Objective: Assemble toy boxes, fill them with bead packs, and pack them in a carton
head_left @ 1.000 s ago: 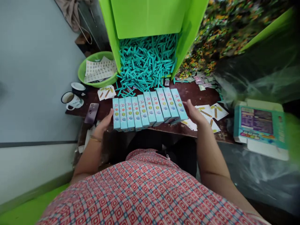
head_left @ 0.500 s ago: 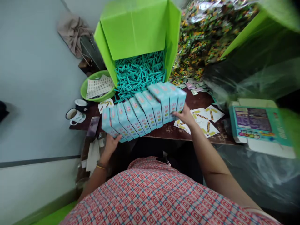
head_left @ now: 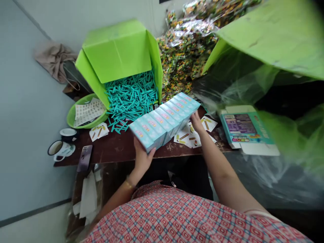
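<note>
Your left hand (head_left: 142, 158) and right hand (head_left: 196, 119) now clamp the ends of the row of blue cartons (head_left: 165, 118), lifted off the table (head_left: 113, 148) since a second ago and held as one block, near the green box (head_left: 118, 57).

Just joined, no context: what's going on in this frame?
A person holds a row of light-blue boxes pressed together between both hands, lifted off the brown table. The left hand clamps the near end, the right hand the far end. Behind it, a green carton spills teal sticks; printed cards lie under the row, and a flat carton sits to the right.
</note>
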`<state>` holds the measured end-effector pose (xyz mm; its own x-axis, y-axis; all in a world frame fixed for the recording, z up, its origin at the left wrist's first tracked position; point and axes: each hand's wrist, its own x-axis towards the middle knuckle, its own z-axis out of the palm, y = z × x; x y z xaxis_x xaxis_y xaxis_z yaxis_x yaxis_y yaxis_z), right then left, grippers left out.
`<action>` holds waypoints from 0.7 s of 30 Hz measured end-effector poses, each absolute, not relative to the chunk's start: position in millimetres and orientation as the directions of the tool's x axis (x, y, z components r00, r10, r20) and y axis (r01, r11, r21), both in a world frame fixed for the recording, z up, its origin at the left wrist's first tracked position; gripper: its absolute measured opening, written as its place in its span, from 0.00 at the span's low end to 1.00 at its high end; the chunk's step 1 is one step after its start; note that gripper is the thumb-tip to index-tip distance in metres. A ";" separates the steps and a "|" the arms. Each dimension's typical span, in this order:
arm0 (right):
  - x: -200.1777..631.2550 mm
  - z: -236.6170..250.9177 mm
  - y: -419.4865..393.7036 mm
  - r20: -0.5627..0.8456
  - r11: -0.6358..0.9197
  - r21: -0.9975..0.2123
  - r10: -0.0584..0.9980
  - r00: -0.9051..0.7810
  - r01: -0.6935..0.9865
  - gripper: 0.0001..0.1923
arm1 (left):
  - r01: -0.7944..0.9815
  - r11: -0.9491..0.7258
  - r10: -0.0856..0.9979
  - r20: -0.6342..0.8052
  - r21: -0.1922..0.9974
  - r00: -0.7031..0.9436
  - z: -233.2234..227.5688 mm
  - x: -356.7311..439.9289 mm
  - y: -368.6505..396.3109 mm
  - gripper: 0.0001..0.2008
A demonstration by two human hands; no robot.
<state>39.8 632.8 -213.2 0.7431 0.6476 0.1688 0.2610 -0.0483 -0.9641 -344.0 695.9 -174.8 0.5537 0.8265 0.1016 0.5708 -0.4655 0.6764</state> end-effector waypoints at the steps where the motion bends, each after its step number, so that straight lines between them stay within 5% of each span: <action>1: 52.8 -213.9 630.9 0.129 -0.092 -0.969 0.609 0.783 0.231 0.52 | 0.585 -0.491 0.821 0.120 0.646 0.557 -176.0 -320.6 692.9 0.53; 5: 78.2 -213.8 621.6 0.031 -0.216 -0.968 0.413 0.910 0.131 0.51 | 0.612 -0.557 0.774 0.084 0.561 0.627 -191.1 -253.9 682.5 0.53; 10: 74.6 -211.3 603.2 0.115 -0.175 -0.965 0.382 0.917 0.194 0.51 | 0.550 -0.647 0.710 0.154 0.528 0.687 -212.1 -252.5 680.3 0.50; 13: 64.4 -213.4 583.7 0.139 -0.146 -0.967 0.382 0.914 0.209 0.43 | 0.537 -0.665 0.695 0.165 0.519 0.700 -218.3 -278.2 682.4 0.49; 21: 1.8 -231.8 519.0 0.166 -0.112 -0.973 0.265 0.950 0.201 0.32 | 0.680 -0.449 0.873 0.122 0.580 0.472 -214.2 -396.8 711.7 0.41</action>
<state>1.8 519.0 -231.8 0.9499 0.2651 0.1658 0.2010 -0.1118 -0.9732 -396.8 711.7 -214.2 0.4724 0.8729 0.1217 0.6801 -0.4489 0.5796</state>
